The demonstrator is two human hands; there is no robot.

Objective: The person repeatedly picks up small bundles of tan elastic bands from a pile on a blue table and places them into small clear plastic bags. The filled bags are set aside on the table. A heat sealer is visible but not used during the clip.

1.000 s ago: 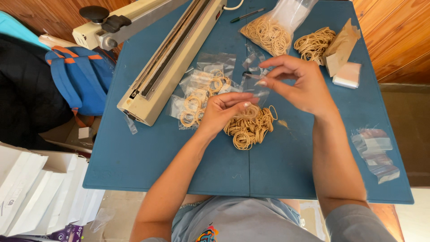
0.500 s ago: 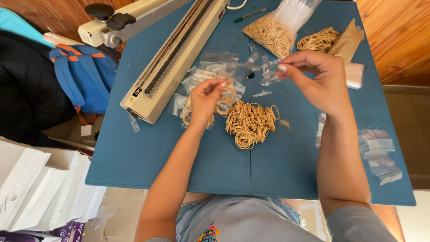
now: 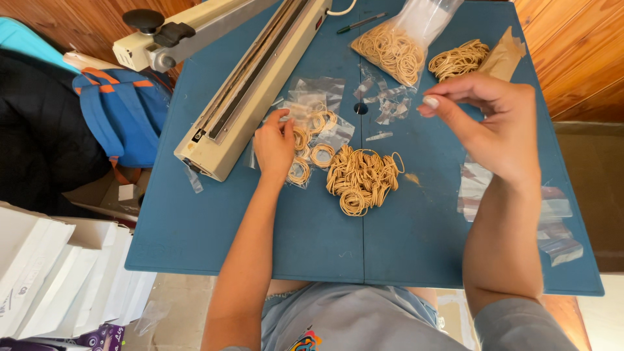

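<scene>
Loose heap of tan rubber bands (image 3: 363, 180) at the tabletop (image 3: 214, 227) centre. The left hand (image 3: 274, 144) presses down on small clear filled bags (image 3: 315, 133); the right hand (image 3: 491, 120) hovers, fingertips pinched — on what, cannot be told. Steadying the bags flat would suit filling. Empty clear bags (image 3: 552, 221) lie at the right edge; a large clear bag of bands (image 3: 396, 49) sits at the far edge, beside the cream heat sealer (image 3: 253, 84).

A pile of rubber bands (image 3: 361, 181) lies on the table (image 3: 214, 227). Small bags (image 3: 312, 133) lie at its ten o'clock. The sealing machine (image 3: 250, 81) sits at their ten o'clock.
</scene>
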